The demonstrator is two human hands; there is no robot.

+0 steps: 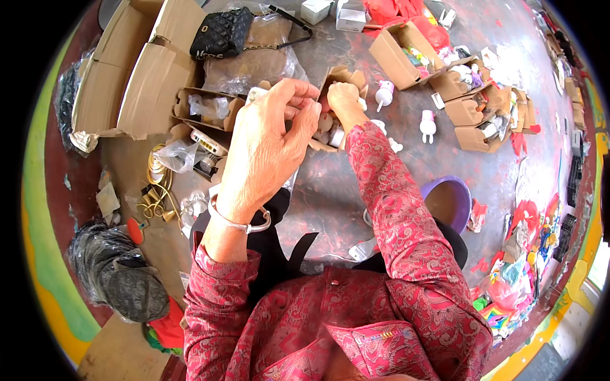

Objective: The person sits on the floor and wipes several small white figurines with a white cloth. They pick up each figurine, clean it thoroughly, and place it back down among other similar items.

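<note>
Amid scattered cartons (389, 60), small open box (357, 77) stands close, flaps apparently spread for easy reach. Right hand (344, 98) rests inside near white pieces (336, 134), grip hidden; left hand (272, 133) alongside, thumb near curled fingertips, pinch uncertain.

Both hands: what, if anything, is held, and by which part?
Cannot be told: the left hand shows no clear object; the right hand is in a cardboard box, fingertips hidden.

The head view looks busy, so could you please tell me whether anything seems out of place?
Yes: the black handbag, seemingly a personal item among cardboard boxes, looks out of place. Beside the purple basin, a crumpled red scrap lies on the floor like litter.
</note>
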